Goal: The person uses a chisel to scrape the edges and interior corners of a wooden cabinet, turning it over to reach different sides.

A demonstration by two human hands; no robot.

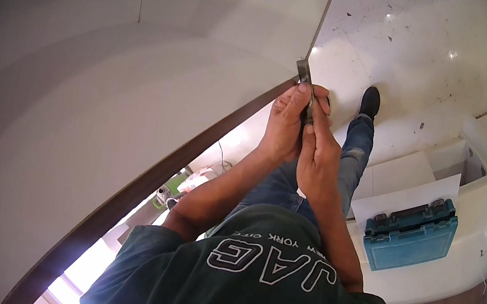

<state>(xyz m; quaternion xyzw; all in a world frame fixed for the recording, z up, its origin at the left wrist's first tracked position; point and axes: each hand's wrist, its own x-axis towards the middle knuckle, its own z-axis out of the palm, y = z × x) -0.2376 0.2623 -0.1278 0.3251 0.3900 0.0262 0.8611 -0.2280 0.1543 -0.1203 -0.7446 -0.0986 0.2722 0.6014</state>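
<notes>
My left hand (283, 126) and my right hand (318, 158) are raised together in front of me, fingers pinched around a small grey metal piece (304, 72). The piece sticks up past my fingertips at the corner of a large white panel (104, 96) and touches the panel's dark brown edge (192, 150). My left thumb presses on the piece's lower end. The part inside my fingers is hidden, so I cannot tell its full shape.
Below me are my jeans leg (353, 151) and black shoe (370, 101) on a white speckled floor (416, 45). A teal tool case (410, 234) lies shut on a white surface at the right. A green tool (173, 185) sits past the panel's edge.
</notes>
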